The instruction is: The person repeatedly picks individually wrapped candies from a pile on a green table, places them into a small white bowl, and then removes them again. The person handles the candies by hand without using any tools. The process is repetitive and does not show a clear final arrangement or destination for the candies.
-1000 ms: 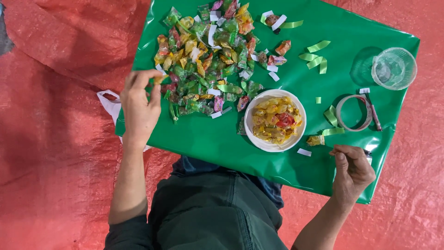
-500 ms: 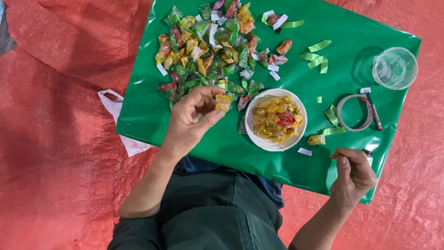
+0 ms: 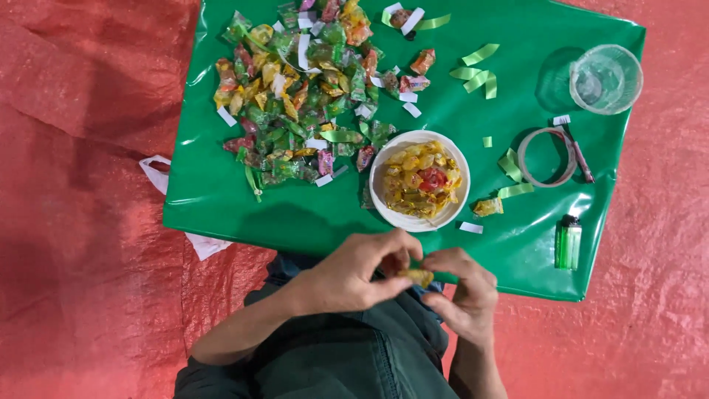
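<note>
Nearest the wearer, the left hand (image 3: 354, 275) and the right hand (image 3: 461, 295) were drawn together over the lap, both pinching one small yellow-wrapped sweet (image 3: 417, 276) between their fingertips, just off the near edge of the glossy green plastic sheet (image 3: 221, 192). To work the wrapper well, each hand would best grip one twisted end firmly and turn against the other, keeping the piece above the sheet so nothing drops.

Just beyond stood one round white bowl (image 3: 419, 179), filled with yellow pieces and one red one. To its right lay one green lighter (image 3: 568, 241), one ring of clear tape (image 3: 546, 157), and farther off one clear plastic cup (image 3: 605, 78). The heap of green, yellow and red wrapped sweets (image 3: 295, 96) was too many to count; about six loose green strips (image 3: 476, 70) lay scattered.
</note>
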